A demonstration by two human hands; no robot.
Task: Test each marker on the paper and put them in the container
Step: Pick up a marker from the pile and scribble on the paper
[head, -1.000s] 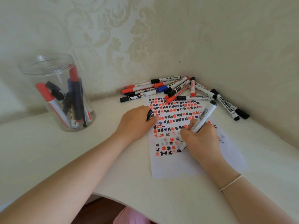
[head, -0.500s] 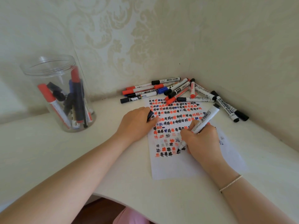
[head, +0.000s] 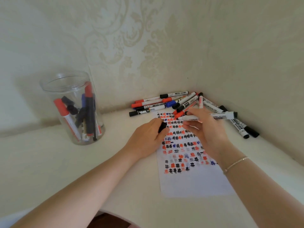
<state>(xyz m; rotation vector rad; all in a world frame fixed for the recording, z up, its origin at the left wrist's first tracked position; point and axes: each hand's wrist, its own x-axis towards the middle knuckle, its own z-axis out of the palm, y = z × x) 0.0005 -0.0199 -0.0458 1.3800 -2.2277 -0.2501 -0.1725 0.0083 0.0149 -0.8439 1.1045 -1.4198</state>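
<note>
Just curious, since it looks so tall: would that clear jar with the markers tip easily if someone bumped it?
Probably not easily: the jar has a wide base flat on the table. It looks like light plastic, so it might slide. The markers inside lean to one side and would likely rattle.

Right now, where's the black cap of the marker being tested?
In the head view it is pinched in the left hand, the black cap poking out over the paper's left edge, just left of the right hand.
</note>
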